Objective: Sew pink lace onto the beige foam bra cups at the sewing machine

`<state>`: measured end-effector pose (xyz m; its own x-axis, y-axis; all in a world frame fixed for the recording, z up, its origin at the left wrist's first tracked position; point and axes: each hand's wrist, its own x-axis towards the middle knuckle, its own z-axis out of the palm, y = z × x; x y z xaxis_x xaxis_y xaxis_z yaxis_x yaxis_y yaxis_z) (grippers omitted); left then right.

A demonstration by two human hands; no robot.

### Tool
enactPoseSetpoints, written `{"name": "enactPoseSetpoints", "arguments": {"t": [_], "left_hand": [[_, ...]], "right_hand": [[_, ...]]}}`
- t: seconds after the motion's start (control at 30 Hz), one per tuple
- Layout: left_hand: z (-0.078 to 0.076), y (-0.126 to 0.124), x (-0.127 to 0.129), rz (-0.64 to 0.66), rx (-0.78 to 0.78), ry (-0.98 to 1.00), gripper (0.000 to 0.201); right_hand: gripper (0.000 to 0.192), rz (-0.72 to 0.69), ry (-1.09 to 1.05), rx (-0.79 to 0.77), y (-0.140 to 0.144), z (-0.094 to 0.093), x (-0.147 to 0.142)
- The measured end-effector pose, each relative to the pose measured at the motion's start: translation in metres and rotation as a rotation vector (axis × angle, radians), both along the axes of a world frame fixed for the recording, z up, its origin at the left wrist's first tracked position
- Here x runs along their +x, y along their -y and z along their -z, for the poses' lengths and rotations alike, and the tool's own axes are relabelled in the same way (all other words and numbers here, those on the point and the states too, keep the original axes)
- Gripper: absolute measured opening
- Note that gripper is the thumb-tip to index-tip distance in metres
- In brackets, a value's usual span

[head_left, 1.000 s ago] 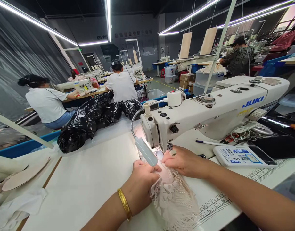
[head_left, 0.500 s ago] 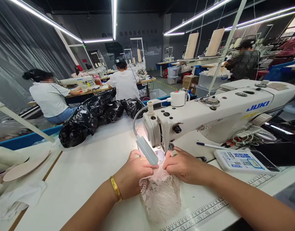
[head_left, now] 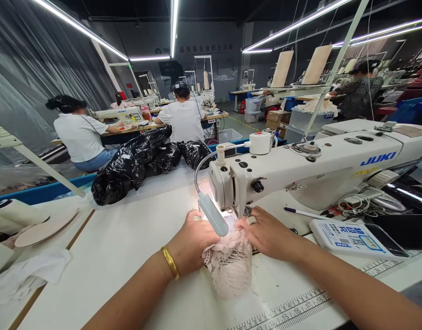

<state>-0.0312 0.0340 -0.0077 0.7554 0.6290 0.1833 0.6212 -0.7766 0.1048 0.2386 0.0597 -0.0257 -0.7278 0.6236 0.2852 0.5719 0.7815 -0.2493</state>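
Note:
A white JUKI sewing machine (head_left: 320,165) stands on the white table (head_left: 128,238). Under its needle end lies a bunched piece of pale pink lace fabric (head_left: 227,263). My left hand (head_left: 193,240), with a gold bangle on the wrist, grips the lace on the left side just below the small lamp (head_left: 212,214). My right hand (head_left: 265,231) presses and pinches the lace on the right side, close to the presser foot. The needle area is partly hidden by the lamp and my fingers.
Black plastic bags (head_left: 138,162) lie at the table's back left. A pen (head_left: 302,212), a white control panel (head_left: 348,233) and cables sit right of the machine. White cloth (head_left: 28,275) lies at the left. Other people sit at machines behind.
The lace has been gathered closer to the needle, with less of it trailing toward me. Both hands shifted slightly forward; the view rose and turned a little left.

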Motion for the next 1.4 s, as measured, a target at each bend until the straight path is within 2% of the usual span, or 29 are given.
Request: {"name": "enactPoseSetpoints", "arguments": {"t": [0.17, 0.33, 0.5, 0.63, 0.73, 0.83, 0.9, 0.97, 1.07, 1.2, 1.27, 1.33, 1.4], "left_hand": [[0.000, -0.006, 0.001, -0.041, -0.059, 0.041, 0.018], [0.000, -0.007, 0.003, -0.047, -0.071, 0.034, 0.017], [-0.004, -0.002, -0.001, -0.055, -0.138, 0.032, 0.018], [-0.014, 0.005, -0.005, -0.059, -0.197, -0.022, 0.028], [-0.021, 0.014, 0.004, -0.190, -0.152, -0.118, 0.029], [-0.022, 0.023, 0.021, -0.311, -0.167, -0.153, 0.026], [-0.021, 0.028, 0.030, -0.328, -0.199, -0.154, 0.032], [-0.021, 0.032, 0.032, -0.337, -0.238, -0.154, 0.045], [-0.025, 0.035, 0.021, -0.289, -0.297, -0.124, 0.061], [-0.025, 0.032, 0.001, -0.148, -0.314, -0.095, 0.051], [-0.022, 0.028, -0.003, -0.117, -0.302, -0.080, 0.040], [-0.018, 0.024, -0.003, -0.108, -0.260, -0.067, 0.033], [-0.015, 0.019, 0.000, -0.078, -0.241, -0.045, 0.031]], "right_hand": [[0.030, 0.073, -0.030, -0.051, -0.003, 0.003, -0.001], [0.024, 0.104, -0.036, -0.026, -0.003, 0.002, -0.003], [0.024, 0.043, -0.020, 0.036, -0.004, 0.005, 0.000], [0.027, -0.026, -0.153, 0.238, 0.002, 0.006, 0.003], [0.026, -0.144, -0.207, 0.279, 0.011, 0.002, -0.001], [0.024, -0.218, -0.146, 0.151, 0.016, 0.000, -0.010], [0.014, -0.171, -0.062, 0.086, 0.015, 0.001, -0.016], [0.024, -0.098, 0.003, 0.078, 0.010, 0.003, -0.018], [0.032, -0.052, -0.009, 0.094, 0.001, 0.002, -0.010], [0.031, -0.065, -0.006, 0.030, -0.006, -0.013, 0.009], [0.028, -0.123, -0.017, -0.099, -0.006, -0.022, 0.017], [0.017, -0.223, -0.083, -0.289, -0.005, -0.028, 0.020], [0.020, -0.303, -0.191, -0.433, -0.003, -0.030, 0.017]]}}
